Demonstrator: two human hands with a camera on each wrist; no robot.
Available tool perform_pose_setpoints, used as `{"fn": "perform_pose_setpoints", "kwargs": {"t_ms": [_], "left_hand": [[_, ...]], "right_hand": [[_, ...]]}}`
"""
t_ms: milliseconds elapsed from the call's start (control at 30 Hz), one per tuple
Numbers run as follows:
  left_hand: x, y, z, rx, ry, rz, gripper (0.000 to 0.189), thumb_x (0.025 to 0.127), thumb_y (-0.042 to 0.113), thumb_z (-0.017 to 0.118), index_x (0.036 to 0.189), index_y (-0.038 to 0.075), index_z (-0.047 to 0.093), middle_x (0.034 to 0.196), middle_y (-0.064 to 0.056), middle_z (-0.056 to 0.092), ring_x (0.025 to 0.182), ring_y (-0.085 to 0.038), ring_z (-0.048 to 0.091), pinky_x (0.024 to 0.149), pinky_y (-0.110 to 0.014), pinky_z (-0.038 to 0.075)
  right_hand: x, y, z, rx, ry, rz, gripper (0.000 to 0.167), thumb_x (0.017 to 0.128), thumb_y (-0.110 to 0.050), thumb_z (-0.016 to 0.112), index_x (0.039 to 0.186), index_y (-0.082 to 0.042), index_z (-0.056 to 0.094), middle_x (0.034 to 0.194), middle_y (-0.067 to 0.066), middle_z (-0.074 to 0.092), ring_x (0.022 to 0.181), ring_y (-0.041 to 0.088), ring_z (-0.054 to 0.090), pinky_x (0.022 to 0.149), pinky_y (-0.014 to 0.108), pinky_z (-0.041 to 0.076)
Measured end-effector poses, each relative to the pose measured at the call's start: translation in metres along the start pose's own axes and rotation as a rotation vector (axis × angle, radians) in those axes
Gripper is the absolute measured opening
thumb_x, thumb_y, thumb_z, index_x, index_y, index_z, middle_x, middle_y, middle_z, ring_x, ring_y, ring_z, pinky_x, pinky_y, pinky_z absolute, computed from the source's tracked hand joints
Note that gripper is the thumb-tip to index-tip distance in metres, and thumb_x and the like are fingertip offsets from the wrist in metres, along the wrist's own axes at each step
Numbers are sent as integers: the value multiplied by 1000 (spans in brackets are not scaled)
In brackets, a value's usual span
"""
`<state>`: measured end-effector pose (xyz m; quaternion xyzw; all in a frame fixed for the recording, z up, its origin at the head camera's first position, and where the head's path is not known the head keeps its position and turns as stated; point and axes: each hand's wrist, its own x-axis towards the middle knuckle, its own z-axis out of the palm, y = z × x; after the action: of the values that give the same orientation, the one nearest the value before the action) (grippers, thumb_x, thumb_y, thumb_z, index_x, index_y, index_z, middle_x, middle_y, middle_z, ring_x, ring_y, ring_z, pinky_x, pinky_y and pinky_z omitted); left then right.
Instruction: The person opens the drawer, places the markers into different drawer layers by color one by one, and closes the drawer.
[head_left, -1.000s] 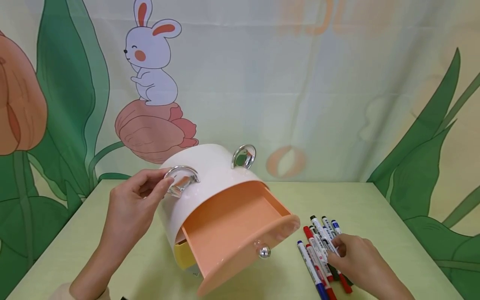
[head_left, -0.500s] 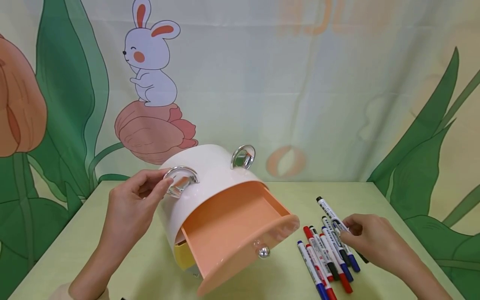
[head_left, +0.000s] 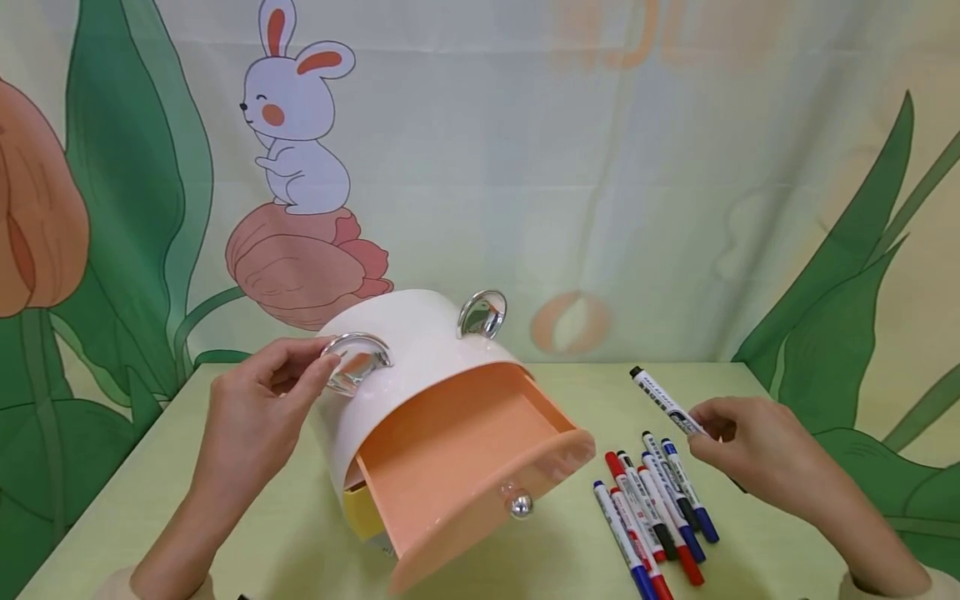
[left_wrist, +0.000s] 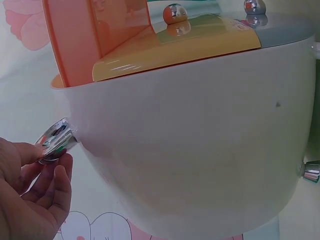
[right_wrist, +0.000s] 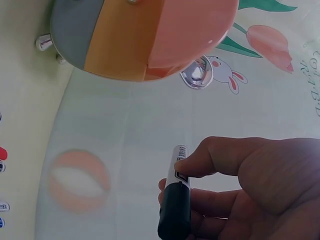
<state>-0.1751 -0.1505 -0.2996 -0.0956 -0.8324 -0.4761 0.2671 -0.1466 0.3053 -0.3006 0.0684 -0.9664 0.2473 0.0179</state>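
Observation:
A white drawer box (head_left: 405,333) with two chrome ears stands on the table, its peach top drawer (head_left: 465,442) pulled out and bare inside. My left hand (head_left: 258,417) pinches the near chrome ear (left_wrist: 57,140) between thumb and fingers. Over the table at the right, my right hand (head_left: 765,450) holds a black-capped whiteboard marker (head_left: 666,402), tilted, its dark other end (right_wrist: 175,210) showing in the right wrist view. Below that hand lies a pile of markers (head_left: 652,500) with red, blue and black ends.
Under the peach drawer, a yellow drawer (left_wrist: 200,42) and a grey-blue drawer (left_wrist: 287,30) are pushed in, each with a round chrome knob. A printed cloth (head_left: 562,167) with a rabbit and tulips hangs behind the pale green table (head_left: 262,500).
My right hand has lifted the black-capped marker off the pile and moved it up and to the right. My left hand keeps its hold on the ear.

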Motion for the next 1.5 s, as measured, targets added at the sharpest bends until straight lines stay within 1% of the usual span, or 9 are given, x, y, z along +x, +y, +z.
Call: {"fn": "perform_pose_setpoints", "kwargs": {"t_ms": [67,233,333,500,733,933,1100,1333,1500], "left_hand": [[0,0,-1,2,5,3,24,97,15,75,119,4,76,107,-12,76,85,5,65,74,-9,53],[1,1,-3,2,8,11,24,97,15,74,119,4,76,105,-11,76,84,4,65,74,-9,53],[1,1,-4,15,2,16,25,98,15,74,119,3,76,104,-10,76,83,3,66,74,-9,53],[1,2,-6,28,-1,21,25,99,16,73,119,3,75,103,-10,76,83,1,66,73,-10,54],[-1,2,-6,34,-9,-10,26,99,19,73,120,3,75,103,-9,76,83,-3,67,73,-11,55],[-1,3,-6,16,-21,-10,27,99,20,73,120,3,75,103,-9,76,83,-3,68,74,-12,55],[-1,4,-5,17,-28,-11,27,99,22,73,119,3,75,104,-9,76,84,-2,68,74,-12,55],[-1,3,-3,41,18,52,22,98,18,74,114,3,77,98,-8,77,80,1,67,71,-10,53],[-1,2,-2,42,27,65,22,97,17,74,114,3,77,98,-8,77,79,0,67,70,-9,53]], "right_hand": [[1,-2,-3,-5,14,-14,17,92,-11,67,105,-4,74,75,-3,60,55,16,48,47,28,38],[5,-7,-11,-24,28,-32,15,92,-10,68,104,-3,75,77,-3,60,69,17,49,51,28,36],[6,-11,-17,-23,21,-36,16,93,-11,68,106,-3,75,78,-2,60,69,17,48,51,28,36],[9,-18,-30,-27,17,-79,19,95,-10,67,111,-4,75,79,-3,61,67,16,48,51,28,36],[19,-30,-43,-12,-14,-143,21,96,-9,67,114,-3,76,78,-2,59,64,15,46,50,27,35],[23,-38,-47,1,-31,-160,21,97,-10,67,116,-5,76,80,0,59,64,17,46,48,27,35],[25,-44,-47,-3,-35,-181,20,98,-11,68,116,-5,76,83,0,60,68,18,49,50,27,38],[28,-54,-47,9,-42,-240,19,98,-9,69,115,-6,77,84,1,59,72,20,51,52,27,42],[32,-62,-46,11,-58,-272,20,98,-9,70,117,-8,76,88,0,60,76,20,52,54,28,43]]}}
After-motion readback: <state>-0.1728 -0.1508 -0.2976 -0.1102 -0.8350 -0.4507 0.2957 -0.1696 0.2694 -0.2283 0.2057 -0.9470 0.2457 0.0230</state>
